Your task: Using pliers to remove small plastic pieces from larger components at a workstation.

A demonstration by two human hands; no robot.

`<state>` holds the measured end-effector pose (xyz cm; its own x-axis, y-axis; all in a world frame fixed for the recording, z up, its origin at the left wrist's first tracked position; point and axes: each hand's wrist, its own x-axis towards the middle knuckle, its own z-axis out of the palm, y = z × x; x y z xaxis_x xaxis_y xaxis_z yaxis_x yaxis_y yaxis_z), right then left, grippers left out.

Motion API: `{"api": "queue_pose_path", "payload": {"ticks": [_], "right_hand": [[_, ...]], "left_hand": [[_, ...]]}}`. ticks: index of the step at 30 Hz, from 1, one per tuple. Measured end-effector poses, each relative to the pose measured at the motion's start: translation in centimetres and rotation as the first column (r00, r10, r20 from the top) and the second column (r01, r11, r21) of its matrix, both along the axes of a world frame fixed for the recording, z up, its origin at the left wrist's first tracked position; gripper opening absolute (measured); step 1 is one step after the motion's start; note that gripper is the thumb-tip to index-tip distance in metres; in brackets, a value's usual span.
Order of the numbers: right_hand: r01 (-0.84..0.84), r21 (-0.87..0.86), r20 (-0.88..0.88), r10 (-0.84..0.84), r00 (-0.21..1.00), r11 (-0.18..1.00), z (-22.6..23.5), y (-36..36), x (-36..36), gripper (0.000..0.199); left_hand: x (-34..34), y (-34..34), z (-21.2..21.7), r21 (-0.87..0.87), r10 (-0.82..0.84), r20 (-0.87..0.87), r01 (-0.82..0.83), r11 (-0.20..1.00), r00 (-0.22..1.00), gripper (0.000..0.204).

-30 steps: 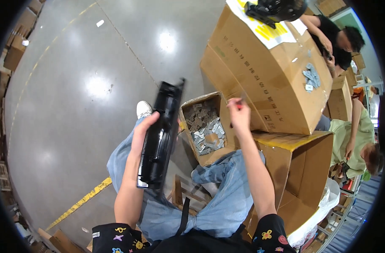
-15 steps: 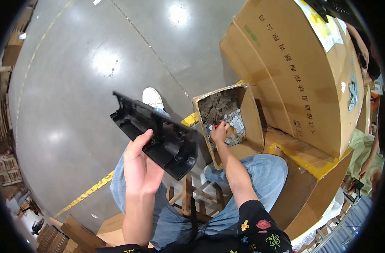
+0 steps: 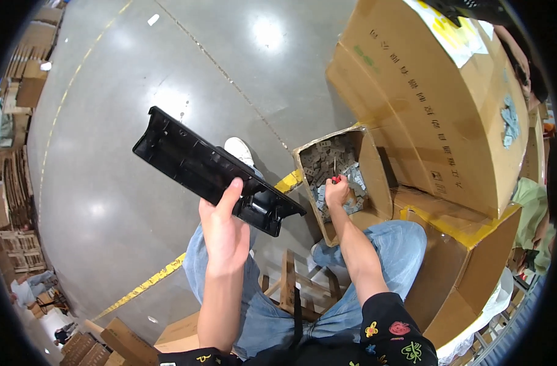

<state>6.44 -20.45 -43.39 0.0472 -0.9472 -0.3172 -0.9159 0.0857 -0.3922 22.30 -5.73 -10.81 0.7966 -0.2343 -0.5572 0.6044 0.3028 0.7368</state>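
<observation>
Since a second ago, when we held the black tray (image 3: 214, 171) upright with our right hand (image 3: 336, 190) raised by the big carton, things have shifted: our left hand (image 3: 225, 235) now has the tray tipped flat at centre-left of the frame, thumb over its near edge, clamped on it. Our right hand has dropped into the small open box (image 3: 370, 168) at centre right and is closed among the grey metal clips (image 3: 327, 160), pinching something red with a thin shaft; we judge we are fetching a part for the tray. Upper right, the large brown carton (image 3: 425, 104) carries dark print along its side and a white-and-yellow sheet (image 3: 452, 33) on top. A yellow line (image 3: 144, 285) crosses the floor at lower left.
</observation>
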Motion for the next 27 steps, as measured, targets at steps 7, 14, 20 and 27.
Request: {"api": "queue_pose_path", "payload": {"ticks": [7, 14, 20, 27], "right_hand": [[0.346, 0.317, 0.808, -0.442, 0.39, 0.883, 7.9, -2.5, -0.8, 0.018], [-0.329, 0.537, 0.795, -0.596, -0.109, 0.777, 36.0, 0.2, -7.9, 0.018], [-0.629, 0.358, 0.82, -0.555, -0.141, 0.689, 44.2, 3.2, -14.0, 0.01], [-0.796, 0.264, 0.94, -0.331, 0.086, 0.545, 48.7, 4.3, -16.8, 0.01]], "left_hand": [[-1.9, -3.1, -0.3, 0.03, -0.065, 0.261, 0.059, 0.998, 0.963, 0.03], [-7.3, -1.1, 0.2, -0.271, -0.254, 0.581, 0.478, 0.836, 0.774, 0.028], [-12.8, 0.5, 6.1, -0.162, -0.181, 0.932, 0.807, 0.568, 0.315, 0.013], [-17.0, 2.7, 12.5, 0.181, -0.214, 0.975, 0.767, 0.615, -0.059, 0.009]]}}
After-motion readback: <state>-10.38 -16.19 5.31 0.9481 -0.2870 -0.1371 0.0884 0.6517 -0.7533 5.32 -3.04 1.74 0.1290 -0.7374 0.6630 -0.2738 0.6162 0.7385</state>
